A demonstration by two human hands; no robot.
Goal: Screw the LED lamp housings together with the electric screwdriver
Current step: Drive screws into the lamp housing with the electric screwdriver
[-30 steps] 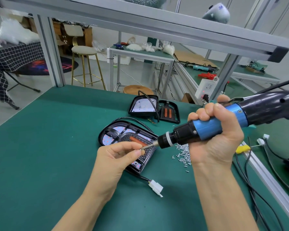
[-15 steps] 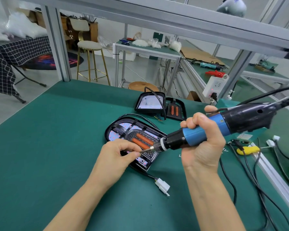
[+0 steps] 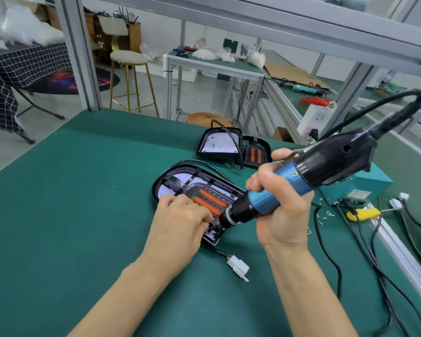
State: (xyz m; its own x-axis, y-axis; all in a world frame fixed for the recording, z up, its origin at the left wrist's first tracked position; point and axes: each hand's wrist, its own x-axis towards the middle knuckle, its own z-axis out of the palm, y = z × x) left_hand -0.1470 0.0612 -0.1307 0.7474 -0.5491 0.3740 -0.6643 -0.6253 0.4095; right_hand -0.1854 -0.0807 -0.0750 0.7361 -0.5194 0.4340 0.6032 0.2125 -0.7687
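With the right hand (image 3: 281, 215) wrapped round the screwdriver (image 3: 299, 183) and its tip at the lamp's (image 3: 180, 188) near end on the green table (image 3: 71, 215), the left hand (image 3: 180, 224) pinching there should hold the screw straight while pushing gently down.

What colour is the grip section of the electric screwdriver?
Blue, between black ends; the electric screwdriver is held by the right hand, shown clearly in the head view.

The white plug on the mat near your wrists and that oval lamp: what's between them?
In the head view, a short black cable runs over green mat from the white plug to the oval lamp housing.
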